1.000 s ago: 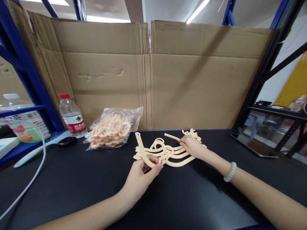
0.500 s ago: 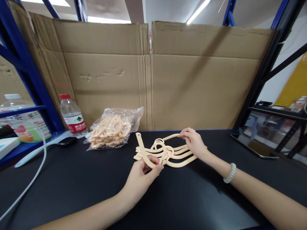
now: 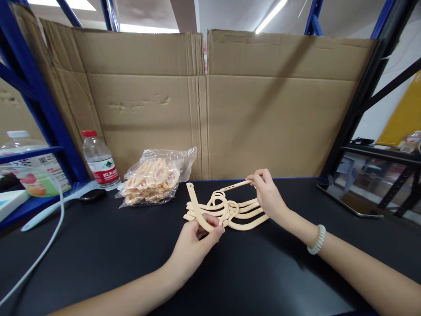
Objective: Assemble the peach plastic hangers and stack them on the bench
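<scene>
1. My left hand (image 3: 197, 239) grips a curved cream plastic strip (image 3: 195, 204), its holed end towards eleven o'clock.
2. My right hand (image 3: 270, 195) pinches a slim, slotted cream plastic strip (image 3: 236, 185), pointing lengthwise between eight and nine.
3. Both are above the black desk (image 3: 243, 272), which spreads towards six; its blue far edge (image 3: 296, 178) is at twelve.

Piled pieces (image 3: 243, 216) right of bag (image 3: 153, 175)

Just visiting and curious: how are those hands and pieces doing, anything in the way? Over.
Left hand: gripping curved piece. Right hand: holding holed strip. Other pieces lie close by. Bag sits left, touching neither hand.
</scene>
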`<action>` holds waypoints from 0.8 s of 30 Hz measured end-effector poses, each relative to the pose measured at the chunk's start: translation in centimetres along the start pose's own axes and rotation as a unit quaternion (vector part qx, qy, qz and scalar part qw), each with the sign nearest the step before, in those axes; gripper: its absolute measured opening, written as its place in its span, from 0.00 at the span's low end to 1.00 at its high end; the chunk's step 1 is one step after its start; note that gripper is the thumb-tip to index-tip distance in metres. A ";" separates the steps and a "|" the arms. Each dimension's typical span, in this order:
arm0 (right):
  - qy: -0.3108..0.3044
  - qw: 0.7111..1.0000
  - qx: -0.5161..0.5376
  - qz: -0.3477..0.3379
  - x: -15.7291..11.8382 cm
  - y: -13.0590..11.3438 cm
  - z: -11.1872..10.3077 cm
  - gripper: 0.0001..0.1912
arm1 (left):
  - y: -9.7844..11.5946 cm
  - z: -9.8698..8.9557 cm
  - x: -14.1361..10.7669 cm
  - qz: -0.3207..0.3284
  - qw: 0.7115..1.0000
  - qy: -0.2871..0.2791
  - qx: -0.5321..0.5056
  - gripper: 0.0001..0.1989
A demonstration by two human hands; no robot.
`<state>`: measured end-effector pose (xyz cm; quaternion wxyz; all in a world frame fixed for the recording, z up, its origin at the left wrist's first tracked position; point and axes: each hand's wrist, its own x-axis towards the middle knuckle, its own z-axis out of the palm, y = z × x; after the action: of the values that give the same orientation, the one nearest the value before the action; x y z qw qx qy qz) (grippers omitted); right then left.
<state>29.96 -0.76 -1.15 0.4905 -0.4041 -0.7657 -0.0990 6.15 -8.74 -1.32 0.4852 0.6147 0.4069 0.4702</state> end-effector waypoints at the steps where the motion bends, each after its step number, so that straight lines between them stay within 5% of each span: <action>1: 0.009 0.999 0.024 0.020 0.0 -0.1 0.0 0.14 | -0.1 0.0 0.0 0.000 1.000 -0.001 0.000 0.11; 6: -0.014 0.963 0.224 0.151 -0.2 -1.4 0.0 0.04 | -0.1 0.0 0.0 -0.004 0.999 -0.029 -0.018 0.12; 12: -0.178 0.794 0.517 0.265 -1.0 -5.5 0.1 0.15 | -0.1 -0.1 0.1 -0.012 0.997 -0.045 -0.068 0.13; 15: -0.229 0.740 0.572 0.271 -1.4 -7.1 0.1 0.16 | -0.3 -0.2 0.1 -0.012 0.995 -0.043 -0.089 0.13; 24: -0.257 0.718 0.591 0.263 -1.7 -7.3 0.2 0.13 | -0.5 -0.2 0.3 0.009 0.995 -0.042 -0.094 0.12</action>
<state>24.98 -6.29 -0.85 0.4204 -0.2267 -0.6283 0.6140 6.00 -8.35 -1.70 0.5537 0.5890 0.3344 0.4843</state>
